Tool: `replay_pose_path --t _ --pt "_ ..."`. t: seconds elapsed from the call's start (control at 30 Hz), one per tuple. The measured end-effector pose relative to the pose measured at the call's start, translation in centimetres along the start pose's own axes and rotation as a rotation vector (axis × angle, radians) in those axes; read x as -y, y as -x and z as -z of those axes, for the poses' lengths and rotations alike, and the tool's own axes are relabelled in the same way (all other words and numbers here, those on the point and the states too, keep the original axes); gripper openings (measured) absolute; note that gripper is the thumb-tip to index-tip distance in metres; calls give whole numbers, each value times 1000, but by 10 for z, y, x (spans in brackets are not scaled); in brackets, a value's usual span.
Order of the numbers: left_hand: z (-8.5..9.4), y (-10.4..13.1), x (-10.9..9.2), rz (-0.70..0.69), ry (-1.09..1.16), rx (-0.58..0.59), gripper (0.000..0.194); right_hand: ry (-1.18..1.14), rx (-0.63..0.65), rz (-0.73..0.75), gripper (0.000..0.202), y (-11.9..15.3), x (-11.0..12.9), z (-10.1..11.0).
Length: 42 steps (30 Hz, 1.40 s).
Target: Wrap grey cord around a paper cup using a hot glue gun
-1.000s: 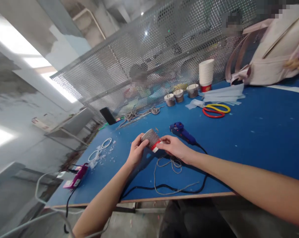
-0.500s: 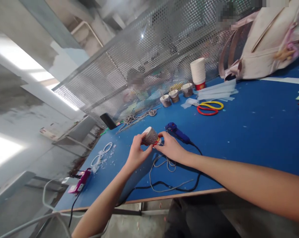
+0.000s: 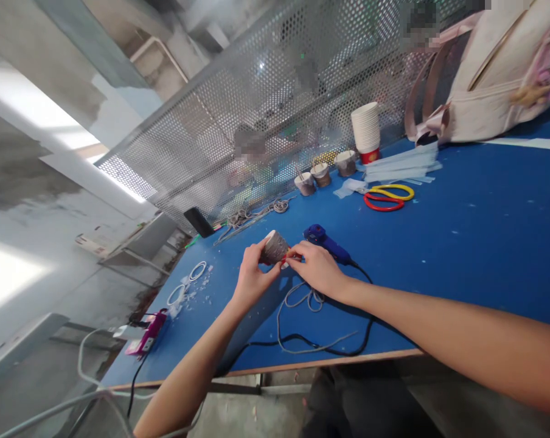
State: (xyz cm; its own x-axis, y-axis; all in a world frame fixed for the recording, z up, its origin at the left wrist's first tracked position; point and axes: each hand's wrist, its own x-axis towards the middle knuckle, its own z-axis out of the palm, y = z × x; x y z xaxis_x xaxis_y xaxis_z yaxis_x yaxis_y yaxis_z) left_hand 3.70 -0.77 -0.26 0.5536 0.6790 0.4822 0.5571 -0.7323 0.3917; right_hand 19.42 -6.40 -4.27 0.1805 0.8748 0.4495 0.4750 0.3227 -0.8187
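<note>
A small paper cup (image 3: 275, 248), its side wound with grey cord and a bit of red showing near its base, is tilted above the table. My left hand (image 3: 252, 271) grips it from the left, with thumb and fingers around it. At the cup's red end, my right hand (image 3: 316, 267) is closed in a pinch on the grey cord (image 3: 297, 348), though the fingertips partly hide the spot. The cord's loose length lies in loops on the table below. Just beyond my right hand rests a blue glue gun (image 3: 327, 243) with a black cable.
Along the perforated metal screen (image 3: 211, 128) stand several cord-wrapped cups (image 3: 345, 163) and a stack of paper cups (image 3: 366, 128). Scissors (image 3: 387, 198), pale strips (image 3: 403, 164) and a backpack (image 3: 489, 91) are at right. White rings (image 3: 197, 271) and a magenta power strip (image 3: 148, 334) lie left.
My right fingers have closed in on the cup's red end and cover more of it. The cup has tipped slightly in my left hand.
</note>
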Motion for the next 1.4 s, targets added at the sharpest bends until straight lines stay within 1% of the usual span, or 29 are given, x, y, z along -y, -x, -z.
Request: replay_pose_path --t 0.5,0.7,0.97,1.13,1.4 --pt "-4 3 -2 -5 -27 -36 43 -39 -58 14 9 0 4 2" --pt "-4 3 -3 66 18 -85 40 -48 -70 -9 9 0 4 1" --pt "-4 4 -6 125 52 -82 37 -47 -65 -18 8 0 7 2" --pt "-4 3 -9 158 70 -83 31 -36 -65 -20 8 0 6 2" --pt "-4 4 -11 191 114 -121 26 -38 -74 -22 7 0 4 0"
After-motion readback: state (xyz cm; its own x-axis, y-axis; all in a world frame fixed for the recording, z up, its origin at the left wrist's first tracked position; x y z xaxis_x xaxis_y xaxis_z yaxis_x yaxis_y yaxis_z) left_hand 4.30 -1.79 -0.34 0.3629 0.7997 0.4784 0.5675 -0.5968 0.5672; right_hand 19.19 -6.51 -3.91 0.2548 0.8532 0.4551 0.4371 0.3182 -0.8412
